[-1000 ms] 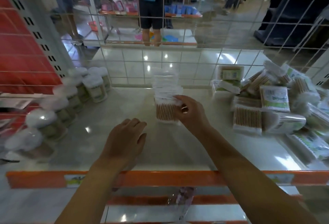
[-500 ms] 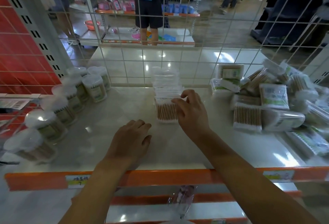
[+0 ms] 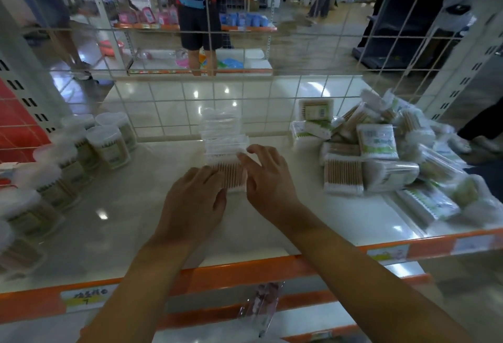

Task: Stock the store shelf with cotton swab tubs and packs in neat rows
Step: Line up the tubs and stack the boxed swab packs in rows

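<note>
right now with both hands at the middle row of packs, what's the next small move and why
Probably reach the right hand to the loose pile of packs on the right for another pack. The centre row of packs looks straight, with the left hand and right hand flanking its front pack, and much stock lies unsorted.

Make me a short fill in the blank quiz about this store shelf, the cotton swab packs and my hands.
1. Both hands, left hand and right hand, touch the row of clear cotton swab packs in the shelf's ____.
2. The round clear cotton swab tubs stand on the ____ side.
3. The loose heap of swab packs lies on the ____ side.
4. The shelf's front edge strip is coloured ____.

Missing words: middle; left; right; orange
</note>
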`<state>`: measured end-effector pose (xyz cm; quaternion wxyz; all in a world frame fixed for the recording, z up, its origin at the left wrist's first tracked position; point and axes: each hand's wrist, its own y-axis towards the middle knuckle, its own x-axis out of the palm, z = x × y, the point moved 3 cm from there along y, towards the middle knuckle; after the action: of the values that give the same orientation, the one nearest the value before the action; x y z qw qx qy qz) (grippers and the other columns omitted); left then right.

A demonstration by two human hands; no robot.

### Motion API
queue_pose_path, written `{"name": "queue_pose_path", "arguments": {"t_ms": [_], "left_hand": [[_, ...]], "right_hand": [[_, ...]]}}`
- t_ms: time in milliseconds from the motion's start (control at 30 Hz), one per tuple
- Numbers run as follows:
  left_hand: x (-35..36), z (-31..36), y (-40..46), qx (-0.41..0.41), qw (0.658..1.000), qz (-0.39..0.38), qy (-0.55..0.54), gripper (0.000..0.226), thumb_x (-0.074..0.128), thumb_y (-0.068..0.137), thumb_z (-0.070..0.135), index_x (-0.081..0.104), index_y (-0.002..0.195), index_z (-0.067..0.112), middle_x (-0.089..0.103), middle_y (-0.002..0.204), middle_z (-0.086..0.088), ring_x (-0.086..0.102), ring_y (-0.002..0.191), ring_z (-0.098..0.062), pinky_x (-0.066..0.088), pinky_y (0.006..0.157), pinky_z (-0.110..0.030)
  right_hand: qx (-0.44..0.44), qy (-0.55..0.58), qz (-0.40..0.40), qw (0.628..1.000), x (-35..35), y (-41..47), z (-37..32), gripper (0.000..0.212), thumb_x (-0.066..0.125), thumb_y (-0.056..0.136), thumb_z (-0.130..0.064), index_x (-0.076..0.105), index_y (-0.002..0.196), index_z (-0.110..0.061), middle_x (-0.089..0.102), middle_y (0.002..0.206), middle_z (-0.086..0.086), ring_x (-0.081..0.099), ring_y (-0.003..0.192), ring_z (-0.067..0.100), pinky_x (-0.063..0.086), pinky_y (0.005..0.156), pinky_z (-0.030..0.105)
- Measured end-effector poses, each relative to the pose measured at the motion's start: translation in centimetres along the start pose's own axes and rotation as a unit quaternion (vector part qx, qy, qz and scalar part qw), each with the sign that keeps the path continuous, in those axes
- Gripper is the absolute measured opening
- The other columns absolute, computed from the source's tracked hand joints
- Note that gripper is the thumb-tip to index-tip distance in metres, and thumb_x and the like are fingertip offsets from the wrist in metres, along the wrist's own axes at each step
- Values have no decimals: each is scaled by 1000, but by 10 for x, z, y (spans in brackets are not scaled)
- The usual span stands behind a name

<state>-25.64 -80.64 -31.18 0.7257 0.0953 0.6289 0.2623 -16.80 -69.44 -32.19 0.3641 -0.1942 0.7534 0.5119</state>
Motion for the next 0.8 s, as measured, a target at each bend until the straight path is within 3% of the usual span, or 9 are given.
{"name": "queue_pose_path", "arguments": {"t_ms": [133,300,467,700,800], "left_hand": [[5,28,17,28,999,17,-10,26,46,78,21,66,84,5,66,84,-8,62,74,-28,49,57,-32],[27,63,29,43,999,-9,-28,39,41,81,26,68,96,3,66,88,-9,64,80,-28,53,63,-33],[45,95,41,58,997,-32,-43,41,40,82,26,67,100,2,66,90,-11,63,80,-29,53,65,-36],[68,144,57,76,994,-45,-71,39,39,81,26,67,98,5,65,87,-8,62,80,-27,51,63,-34],[77,164,67,86,991,-59,-79,36,38,81,26,66,92,6,64,84,-7,61,77,-27,49,61,-34]], "right_hand": [[0,24,9,1000,-22,-14,21,45,36,72,-6,66,105,-1,65,100,15,60,90,31,54,69,40],[7,20,29,999,-52,-33,54,39,40,76,-4,66,105,0,66,98,14,62,88,31,54,71,38],[18,-2,55,998,-72,-50,85,36,41,75,-3,69,98,-1,67,92,13,63,82,30,43,78,27],[10,1,93,996,-101,-78,127,28,45,72,2,69,85,0,68,86,12,58,81,23,47,69,33],[17,-2,114,993,-115,-88,147,26,48,71,6,69,85,1,68,85,13,57,84,22,46,73,30]]}}
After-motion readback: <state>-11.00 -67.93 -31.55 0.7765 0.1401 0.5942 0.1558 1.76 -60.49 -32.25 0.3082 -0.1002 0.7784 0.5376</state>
